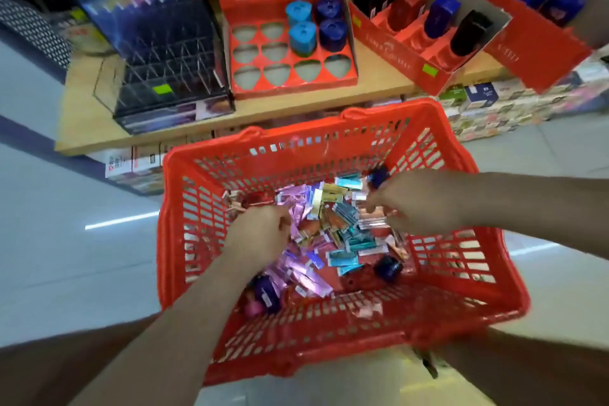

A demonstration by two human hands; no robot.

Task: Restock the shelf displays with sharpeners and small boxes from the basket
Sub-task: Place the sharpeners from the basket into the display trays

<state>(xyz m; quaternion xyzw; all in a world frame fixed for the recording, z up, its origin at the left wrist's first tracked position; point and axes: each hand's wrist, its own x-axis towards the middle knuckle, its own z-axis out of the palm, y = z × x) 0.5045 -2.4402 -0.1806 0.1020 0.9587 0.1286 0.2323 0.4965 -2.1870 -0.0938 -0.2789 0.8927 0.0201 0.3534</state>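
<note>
Head view: left hand [260,236] at basket [329,344] centre, right hand [420,201] by its far-right corner, rummaging small boxes [342,219] for stock. Grips blurred, cannot tell

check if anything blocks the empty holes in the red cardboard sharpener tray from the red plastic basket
Nothing visible. On the red cardboard tray the front and left holes lie open; four blue sharpeners fill only its back right corner. The red plastic basket sits in front.

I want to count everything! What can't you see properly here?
Head view.
The left hand: fingers buried among small boxes, blurred, grip unclear.
The right hand: motion blur hides its grip.
The basket: floor covered by boxes.
The far-right display: cut off by the frame edge.
</note>
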